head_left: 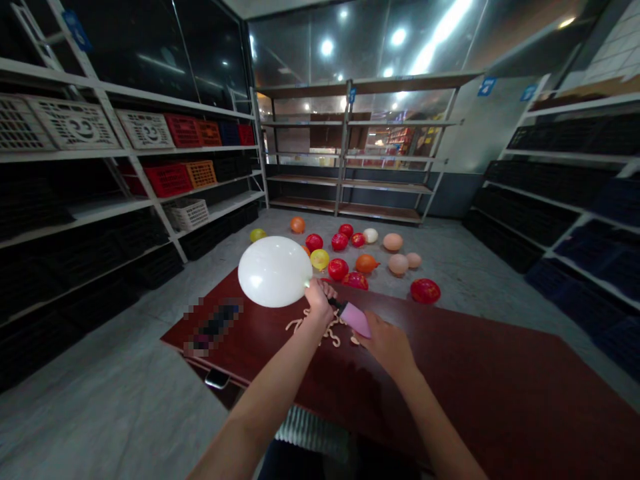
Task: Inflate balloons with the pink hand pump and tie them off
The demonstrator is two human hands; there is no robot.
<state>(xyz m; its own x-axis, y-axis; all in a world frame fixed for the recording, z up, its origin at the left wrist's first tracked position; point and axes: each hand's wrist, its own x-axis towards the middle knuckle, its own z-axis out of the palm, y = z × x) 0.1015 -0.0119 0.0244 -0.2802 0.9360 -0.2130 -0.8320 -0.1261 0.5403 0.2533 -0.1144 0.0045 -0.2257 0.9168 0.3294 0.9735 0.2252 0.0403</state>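
Observation:
A large inflated white balloon (275, 272) points its neck toward my left hand (319, 297), whose fingers are closed around that neck. Just right of it, the dark nozzle end of a pink hand pump (356, 320) reaches toward the same fingers; whether the nozzle sits inside the neck is hidden. My right hand (387, 343) is wrapped around the pump's pink body. Beneath both hands, several limp pale uninflated balloons (334, 339) lie scattered on the dark red table (450, 360).
A pixelated dark object (217, 327) lies on the table's left part. Beyond the far edge, several inflated balloons in red, orange, yellow and pale tones rest on the floor, among them a red balloon (425, 291). Shelves with crates (80, 123) stand left; a metal rack (345, 153) stands behind.

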